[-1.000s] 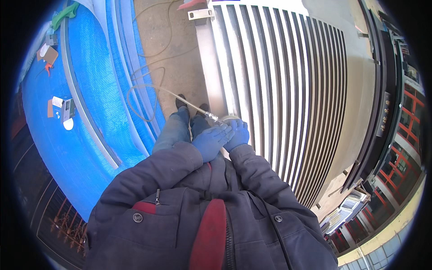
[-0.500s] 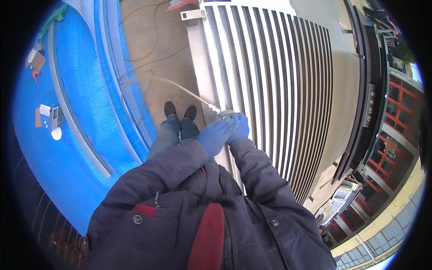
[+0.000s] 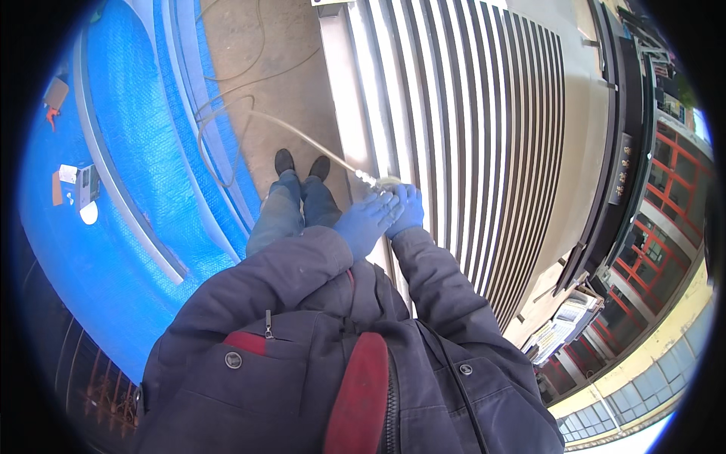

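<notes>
Gloved right hand (image 3: 409, 209) has fingers curled round a hose-fed hand tool (image 3: 390, 182) at the left rail of a slatted metal panel (image 3: 469, 113); gloved left hand (image 3: 361, 228) lies over the tool's near side, fingers together, can't tell if gripping. Pale hose (image 3: 302, 135) runs left over concrete floor (image 3: 302, 106) toward blue sheeting (image 3: 144, 144); red-framed windows (image 3: 673, 159) far right. Tool body mostly hidden by gloves, panel contact unclear; slotted bracket (image 3: 333, 9) cut by top edge. Versus half a second ago, bracket mostly out of view; hands stay together on tool.
</notes>
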Motion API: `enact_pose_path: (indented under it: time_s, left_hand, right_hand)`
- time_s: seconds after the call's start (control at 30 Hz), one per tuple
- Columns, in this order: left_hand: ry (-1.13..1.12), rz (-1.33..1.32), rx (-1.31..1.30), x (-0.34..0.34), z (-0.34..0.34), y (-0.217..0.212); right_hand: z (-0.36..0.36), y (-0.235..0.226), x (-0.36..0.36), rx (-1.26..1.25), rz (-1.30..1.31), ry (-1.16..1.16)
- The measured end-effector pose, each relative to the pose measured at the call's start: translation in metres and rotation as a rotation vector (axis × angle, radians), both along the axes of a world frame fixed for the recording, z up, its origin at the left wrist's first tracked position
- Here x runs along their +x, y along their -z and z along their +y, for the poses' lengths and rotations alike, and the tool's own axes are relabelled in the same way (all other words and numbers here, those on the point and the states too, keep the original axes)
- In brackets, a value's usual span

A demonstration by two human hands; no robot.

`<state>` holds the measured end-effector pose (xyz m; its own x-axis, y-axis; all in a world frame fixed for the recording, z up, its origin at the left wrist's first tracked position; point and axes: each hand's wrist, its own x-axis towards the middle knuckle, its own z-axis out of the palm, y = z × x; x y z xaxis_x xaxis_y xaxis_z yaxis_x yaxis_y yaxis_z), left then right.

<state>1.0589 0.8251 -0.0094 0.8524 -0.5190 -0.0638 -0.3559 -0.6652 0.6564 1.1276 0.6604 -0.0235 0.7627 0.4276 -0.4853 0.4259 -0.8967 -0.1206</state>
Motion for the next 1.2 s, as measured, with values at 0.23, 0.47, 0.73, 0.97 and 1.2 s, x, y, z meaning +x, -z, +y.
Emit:
enact_pose_path:
  time_s: [0.23,0.47,0.73,0.97,1.2]
  left_hand:
    - [-0.093,-0.12,-0.002,0.027,0.012,0.022]
    - [-0.099,-0.076,-0.062,0.011,-0.005,0.01]
    - [-0.124,-0.163,-0.076,0.016,-0.006,0.023]
    - [-0.204,-0.203,0.038,0.094,0.048,0.029]
    - [-0.202,-0.199,0.081,-0.022,-0.034,0.026]
  right_hand:
    - [0.001,0.036,0.022,0.08,-0.155,-0.061]
    - [0.0,0.001,0.006,0.083,-0.032,0.133]
    - [0.005,0.006,0.009,-0.055,-0.059,0.029]
    - [0.072,0.006,0.106,0.122,-0.093,0.105]
    - [-0.013,0.004,-0.008,0.023,-0.059,-0.033]
